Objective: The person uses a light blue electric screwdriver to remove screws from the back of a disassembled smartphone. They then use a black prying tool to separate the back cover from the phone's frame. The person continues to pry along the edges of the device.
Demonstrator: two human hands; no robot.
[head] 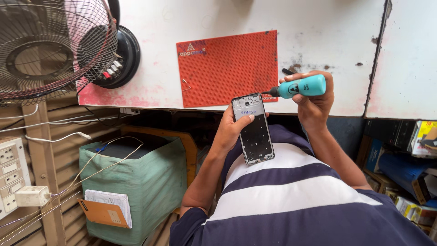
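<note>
My left hand holds an opened phone frame, its bare inner side facing up, with the thumb pressed across its upper part. My right hand grips a turquoise electric screwdriver held sideways. Its dark tip points left and sits right at the phone's top right corner. Both hands hover at the front edge of a white worktable, just below a red perforated work mat.
A table fan stands at the left of the table. A small bent wire lies on the mat. Below sit a green covered box with papers, wall sockets and cables. Boxes fill shelves at the right.
</note>
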